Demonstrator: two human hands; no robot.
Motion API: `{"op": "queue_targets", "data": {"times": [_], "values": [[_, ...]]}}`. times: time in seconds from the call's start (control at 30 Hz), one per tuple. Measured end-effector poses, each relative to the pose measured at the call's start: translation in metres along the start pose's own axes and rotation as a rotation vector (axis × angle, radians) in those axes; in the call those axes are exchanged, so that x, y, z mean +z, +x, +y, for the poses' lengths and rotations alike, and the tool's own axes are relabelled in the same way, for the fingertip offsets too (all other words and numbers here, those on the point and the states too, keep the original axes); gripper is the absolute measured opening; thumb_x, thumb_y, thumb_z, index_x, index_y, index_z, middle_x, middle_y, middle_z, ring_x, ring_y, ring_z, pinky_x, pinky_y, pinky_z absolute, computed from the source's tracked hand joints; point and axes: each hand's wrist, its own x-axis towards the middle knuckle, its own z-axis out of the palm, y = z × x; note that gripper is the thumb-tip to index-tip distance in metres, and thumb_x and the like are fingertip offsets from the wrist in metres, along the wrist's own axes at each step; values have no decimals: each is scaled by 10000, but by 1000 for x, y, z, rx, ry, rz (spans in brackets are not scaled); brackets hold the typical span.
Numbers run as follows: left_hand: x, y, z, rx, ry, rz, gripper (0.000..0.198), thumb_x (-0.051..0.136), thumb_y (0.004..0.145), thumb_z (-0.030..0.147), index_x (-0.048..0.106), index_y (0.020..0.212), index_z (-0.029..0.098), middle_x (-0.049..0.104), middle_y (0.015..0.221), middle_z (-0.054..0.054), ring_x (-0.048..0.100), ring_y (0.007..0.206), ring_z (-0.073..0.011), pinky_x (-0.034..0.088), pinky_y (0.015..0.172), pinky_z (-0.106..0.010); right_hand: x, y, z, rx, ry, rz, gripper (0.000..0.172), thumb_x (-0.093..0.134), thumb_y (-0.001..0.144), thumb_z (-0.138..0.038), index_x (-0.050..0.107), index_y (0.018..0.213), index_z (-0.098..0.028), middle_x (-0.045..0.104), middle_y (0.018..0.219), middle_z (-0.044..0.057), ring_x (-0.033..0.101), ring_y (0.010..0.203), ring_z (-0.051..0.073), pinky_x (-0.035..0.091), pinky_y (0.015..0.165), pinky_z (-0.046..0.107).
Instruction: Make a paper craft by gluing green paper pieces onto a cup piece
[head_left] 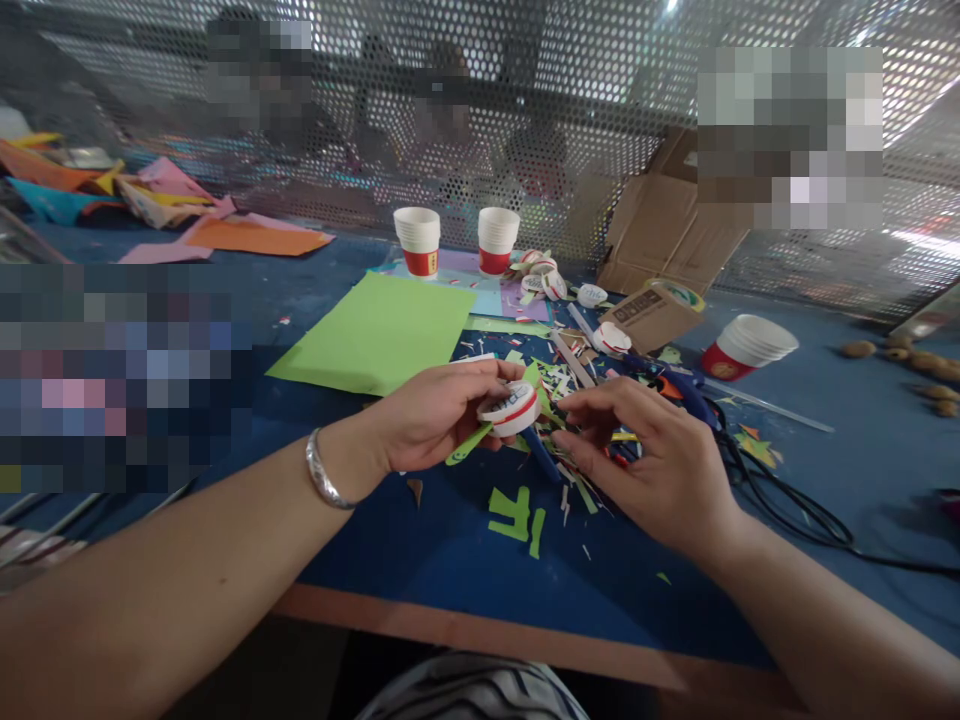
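My left hand, with a silver bangle on its wrist, is closed around a cut-off paper cup base. The cup base is white and round, with a red stripe on its side and dark marks on top. A green paper strip sticks out from it toward the lower left. To the right, my right hand has thumb and fingers apart and is not touching the cup base. Beneath the hands lie many paper scraps and a blue tool-like piece. Green cut pieces rest nearer the table edge.
Green paper lies at the left. Two stacks of paper cups stand behind it, beside more cup bases. At the right are a tilted cup stack, a blue glue gun, a black cable and cardboard.
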Motion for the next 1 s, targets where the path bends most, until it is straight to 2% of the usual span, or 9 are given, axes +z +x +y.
{"op": "queue_targets", "data": {"times": [0.23,0.33,0.43,0.63,0.73,0.83,1.0], "values": [[3,-1,-2,-79,-50,-74,164,488,948,99,598,1058,148,671,751,-21,625,537,-93,523,491,-171,4,-1,1,-176,-64,37,140,666,924,-98,678,1021,-197,722,933,22,680,859,124,525,811,248],[3,1,-4,-73,-94,-52,144,540,940,129,616,1059,161,666,771,-10,624,564,-88,528,510,-167,4,-1,1,-235,-88,60,153,667,916,-67,683,1015,-181,732,938,38,685,857,123,529,813,242],[2,1,-7,-44,-128,-13,145,559,939,139,625,1064,172,684,803,-15,617,560,-79,516,512,-157,3,-1,1,-254,-103,71,131,685,899,-64,682,973,-172,729,920,47,682,839,130,535,793,247],[3,1,-5,-51,-235,-46,133,507,995,192,634,975,158,683,773,-20,633,558,-76,526,508,-148,2,-1,-1,-244,-162,105,116,697,898,-95,665,969,-180,725,900,40,685,829,142,540,806,271],[4,1,-5,-58,-216,-73,118,512,985,162,625,953,147,666,734,-11,623,529,-71,519,492,-141,4,-1,-2,-240,-191,127,139,729,888,-138,661,999,-188,738,920,42,698,854,159,544,821,288],[4,0,-7,-72,-175,-109,67,551,966,163,617,975,153,671,780,-14,638,568,-72,538,531,-142,5,-1,-3,-253,-207,141,170,739,885,-138,662,1027,-192,750,936,36,706,862,153,544,836,279],[6,-1,-9,-107,-184,-121,59,563,963,181,595,1012,170,696,856,-33,663,619,-83,563,565,-151,4,-2,-4,-294,-269,156,111,700,907,-90,681,990,-161,760,921,48,706,835,124,542,813,232]]}}
